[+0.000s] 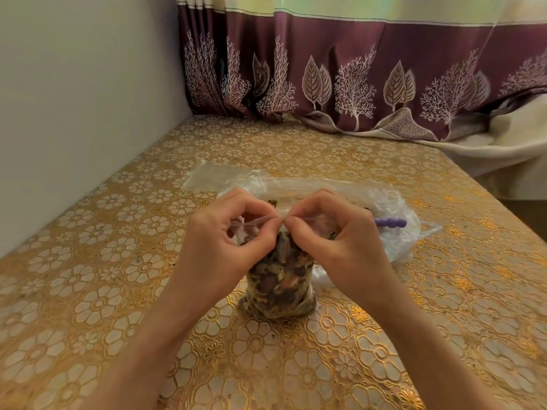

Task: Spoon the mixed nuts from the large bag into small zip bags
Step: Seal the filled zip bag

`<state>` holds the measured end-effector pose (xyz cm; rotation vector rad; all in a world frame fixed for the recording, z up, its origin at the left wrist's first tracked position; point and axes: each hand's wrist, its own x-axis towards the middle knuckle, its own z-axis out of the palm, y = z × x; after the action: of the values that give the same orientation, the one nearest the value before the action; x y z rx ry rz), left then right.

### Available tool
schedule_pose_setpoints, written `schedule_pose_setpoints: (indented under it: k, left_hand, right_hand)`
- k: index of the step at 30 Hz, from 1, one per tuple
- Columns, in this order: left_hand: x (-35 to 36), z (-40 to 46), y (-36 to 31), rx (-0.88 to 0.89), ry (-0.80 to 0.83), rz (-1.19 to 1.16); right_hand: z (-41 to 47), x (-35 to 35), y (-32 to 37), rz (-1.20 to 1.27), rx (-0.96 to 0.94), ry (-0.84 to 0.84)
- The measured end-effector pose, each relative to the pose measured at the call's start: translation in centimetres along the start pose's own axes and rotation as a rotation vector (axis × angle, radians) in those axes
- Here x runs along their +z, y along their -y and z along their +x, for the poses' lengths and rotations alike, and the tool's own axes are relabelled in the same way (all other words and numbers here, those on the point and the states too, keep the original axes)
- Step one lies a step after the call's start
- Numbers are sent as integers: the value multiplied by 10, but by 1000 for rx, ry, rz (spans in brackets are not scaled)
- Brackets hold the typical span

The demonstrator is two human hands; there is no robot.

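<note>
At the near middle of the table [88, 306], a small zip bag [279, 287] stands upright, packed with mixed nuts [281, 273] to well over half its height. Both hands meet at its top edge. The left hand [225, 241] pinches the zip strip between thumb and forefinger, and the right hand [334, 241] pinches it the same way just beside it, so the two sets of fingertips almost touch at the middle of the bag's mouth. Each grip is narrow and closed on the plastic; neither hand holds anything else.

The relation that matters is the line of the zip: it runs left to right across the scene, level with the fingertips, while the bag's long axis runs straight down from the grips to the table. With both pinches at the centre, the unsealed lengths likely lie outward, one toward each hand's own side, so each hand is the nearer one for its half. Whether the strip is already pressed shut at the middle cannot be told.

Just behind and to the right lies the large bag [393, 232], slumped and crinkled, with a purple spoon handle [390, 222] pointing right out of it. A flat empty bag [207, 176] lies on the far left side.
</note>
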<state>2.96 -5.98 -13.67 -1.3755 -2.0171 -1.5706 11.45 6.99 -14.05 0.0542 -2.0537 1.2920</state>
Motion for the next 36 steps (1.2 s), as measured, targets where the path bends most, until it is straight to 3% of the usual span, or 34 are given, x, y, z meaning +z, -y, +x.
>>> schedule_pose_setpoints:
  k: [14, 22, 29, 36]
  left_hand:
    - [-16, 0, 11, -39, 22, -59]
    - [-28, -2, 22, -123, -28, -71]
    - [-22, -3, 24, -277, -55, -283]
    - [-18, -7, 32, -481, 444, -351]
  right_hand:
    - [-1, -23, -3, 53, 91, 34]
    - [-4, -34, -3, 103, 138, -58]
    - [-6, -29, -10, 202, 222, -94]
    - [-12, -20, -19, 267, 320, -176]
